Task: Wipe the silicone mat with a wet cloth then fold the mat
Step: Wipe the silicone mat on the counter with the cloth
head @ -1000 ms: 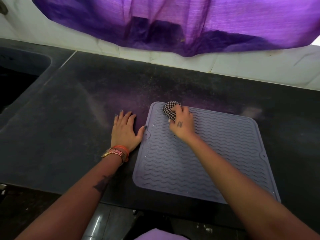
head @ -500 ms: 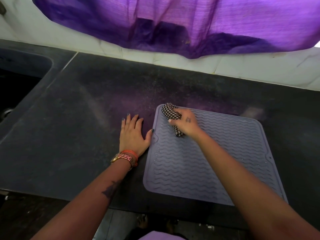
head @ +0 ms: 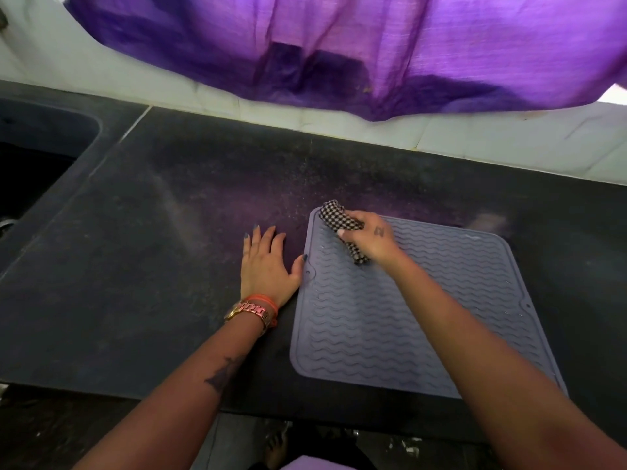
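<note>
Barely shifted, her right hand keeps the checked cloth bunched under curled fingers at the mat's far-left corner; left hand flat, thumb touching its edge. Wiping's unfinished.

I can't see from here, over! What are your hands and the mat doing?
Right hand grips checkered cloth on mat, far-left corner. Left hand flat on counter, thumb at mat edge. Mat unfolded. Nothing in the way.

Gold watch — orange wrist thread

No text, label or number is legible.
</note>
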`<state>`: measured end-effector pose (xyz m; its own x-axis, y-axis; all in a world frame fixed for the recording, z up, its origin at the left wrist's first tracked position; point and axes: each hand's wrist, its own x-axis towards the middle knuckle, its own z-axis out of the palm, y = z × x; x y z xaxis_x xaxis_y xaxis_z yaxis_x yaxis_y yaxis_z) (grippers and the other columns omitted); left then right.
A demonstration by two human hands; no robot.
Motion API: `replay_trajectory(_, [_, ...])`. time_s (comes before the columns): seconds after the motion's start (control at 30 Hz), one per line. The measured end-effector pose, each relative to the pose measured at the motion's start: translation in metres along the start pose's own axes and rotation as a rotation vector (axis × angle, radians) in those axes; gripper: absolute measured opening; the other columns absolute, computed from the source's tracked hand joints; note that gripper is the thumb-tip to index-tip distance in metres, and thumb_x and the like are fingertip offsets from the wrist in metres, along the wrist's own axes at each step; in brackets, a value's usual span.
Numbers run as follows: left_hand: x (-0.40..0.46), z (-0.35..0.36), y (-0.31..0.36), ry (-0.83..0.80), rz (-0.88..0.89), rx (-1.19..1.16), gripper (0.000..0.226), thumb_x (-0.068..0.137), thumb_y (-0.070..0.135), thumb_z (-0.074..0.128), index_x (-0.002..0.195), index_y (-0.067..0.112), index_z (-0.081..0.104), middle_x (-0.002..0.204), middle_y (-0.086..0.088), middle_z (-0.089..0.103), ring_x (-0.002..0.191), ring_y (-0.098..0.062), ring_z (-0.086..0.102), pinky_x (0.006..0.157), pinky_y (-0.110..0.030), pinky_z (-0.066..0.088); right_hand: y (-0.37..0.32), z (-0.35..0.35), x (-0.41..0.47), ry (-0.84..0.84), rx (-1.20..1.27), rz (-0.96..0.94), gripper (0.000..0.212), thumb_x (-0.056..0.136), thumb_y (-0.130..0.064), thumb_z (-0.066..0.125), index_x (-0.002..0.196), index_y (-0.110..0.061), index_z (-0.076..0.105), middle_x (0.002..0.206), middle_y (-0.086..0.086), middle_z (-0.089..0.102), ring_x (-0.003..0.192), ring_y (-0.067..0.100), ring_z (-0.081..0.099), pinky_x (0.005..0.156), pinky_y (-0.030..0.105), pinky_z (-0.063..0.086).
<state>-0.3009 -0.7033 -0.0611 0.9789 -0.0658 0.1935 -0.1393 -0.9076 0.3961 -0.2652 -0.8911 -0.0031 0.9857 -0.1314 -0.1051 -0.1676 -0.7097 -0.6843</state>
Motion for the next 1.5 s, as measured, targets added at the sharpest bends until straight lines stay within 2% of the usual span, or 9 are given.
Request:
replay_trajectory(0.1, [0.000, 0.000, -0.001, 0.002, -0.004, -0.010, 0.059, 0.087, 0.050, 0.045, 0.134, 0.014, 0.044, 0.149, -0.008, 0.034, 0.143, -0.028, 0.015, 0.118, -0.038, 0.000, 0.010, -0.002, -0.001, 0.162, -0.150, 0.090, 0.047, 0.085, -0.017, 0.061, 0.131, -0.014, 0.051, 0.129, 0.014, 0.049, 0.116, 0.029, 0.049, 0.095, 0.027, 0.037])
replay_trajectory(0.27, [0.001, 0.000, -0.001, -0.012, -0.003, -0.018, 0.059, 0.087, 0.050, 0.045, 0.134, 0.014, 0.043, 0.149, -0.008, 0.033, 0.143, -0.028, 0.014, 0.118, -0.039, 0.001, 0.006, 0.018, -0.014, 0.089, -0.254, 0.022, 0.054, 0.085, -0.021, 0.062, 0.135, -0.014, 0.043, 0.135, 0.015, 0.038, 0.120, 0.034, 0.043, 0.104, 0.036, 0.034])
replay_trajectory(0.43, [0.001, 0.000, -0.001, -0.014, -0.005, -0.020, 0.059, 0.087, 0.050, 0.046, 0.134, 0.014, 0.044, 0.149, -0.008, 0.034, 0.143, -0.028, 0.014, 0.118, -0.039, 0.001, 0.003, 0.009, -0.009, -0.072, -0.139, 0.001, 0.054, 0.081, -0.021, 0.068, 0.132, -0.016, 0.050, 0.137, 0.009, 0.047, 0.125, 0.026, 0.044, 0.099, 0.024, 0.033])
replay_trajectory(0.53, [0.002, 0.001, -0.002, -0.009, -0.001, -0.013, 0.059, 0.087, 0.049, 0.047, 0.134, 0.013, 0.044, 0.148, -0.009, 0.035, 0.143, -0.028, 0.015, 0.118, -0.040, 0.002, 0.000, -0.006, 0.005, 0.031, 0.047, 0.076, 0.048, 0.079, -0.014, 0.069, 0.125, -0.016, 0.058, 0.129, 0.007, 0.057, 0.117, 0.023, 0.053, 0.085, 0.018, 0.036])
replay_trajectory(0.77, [0.001, -0.003, 0.000, -0.013, 0.002, -0.010, 0.059, 0.087, 0.048, 0.048, 0.134, 0.012, 0.044, 0.148, -0.010, 0.035, 0.143, -0.029, 0.016, 0.119, -0.042, 0.004, 0.002, 0.028, -0.009, 0.087, -0.384, -0.078, 0.053, 0.085, -0.019, 0.059, 0.134, -0.014, 0.041, 0.133, 0.012, 0.048, 0.119, 0.032, 0.045, 0.101, 0.035, 0.033])
replay_trajectory(0.9, [0.000, -0.003, 0.001, -0.014, 0.003, -0.005, 0.059, 0.088, 0.048, 0.048, 0.134, 0.012, 0.044, 0.148, -0.009, 0.035, 0.143, -0.029, 0.015, 0.119, -0.040, 0.003, -0.001, 0.010, -0.001, -0.039, -0.121, -0.047, 0.050, 0.080, -0.015, 0.065, 0.128, -0.021, 0.052, 0.132, 0.006, 0.054, 0.119, 0.025, 0.051, 0.090, 0.024, 0.038])
replay_trajectory(1.0, [0.000, -0.004, 0.001, -0.011, 0.008, -0.010, 0.058, 0.087, 0.047, 0.048, 0.134, 0.012, 0.044, 0.148, -0.009, 0.035, 0.143, -0.028, 0.015, 0.118, -0.040, 0.003, -0.007, 0.002, 0.010, 0.034, -0.044, 0.023, 0.050, 0.083, -0.016, 0.061, 0.131, -0.023, 0.050, 0.131, 0.006, 0.056, 0.116, 0.025, 0.053, 0.088, 0.027, 0.043])
replay_trajectory(1.33, [0.000, -0.005, -0.001, -0.004, 0.035, -0.064, 0.058, 0.083, 0.044, 0.056, 0.132, 0.016, 0.045, 0.148, -0.004, 0.036, 0.143, -0.025, 0.015, 0.118, -0.038, 0.001, -0.018, 0.016, -0.001, -0.219, -0.569, -0.253, 0.060, 0.087, -0.021, 0.055, 0.142, -0.027, 0.032, 0.139, 0.012, 0.034, 0.122, 0.035, 0.038, 0.098, 0.040, 0.039])
replay_trajectory(1.5, [0.000, -0.004, -0.001, 0.007, 0.040, -0.073, 0.057, 0.083, 0.042, 0.057, 0.132, 0.016, 0.046, 0.148, -0.005, 0.037, 0.143, -0.026, 0.015, 0.119, -0.040, 0.002, -0.014, -0.008, 0.006, -0.383, -0.341, -0.289, 0.054, 0.084, -0.013, 0.060, 0.135, -0.025, 0.047, 0.136, 0.008, 0.046, 0.122, 0.028, 0.044, 0.091, 0.031, 0.038])
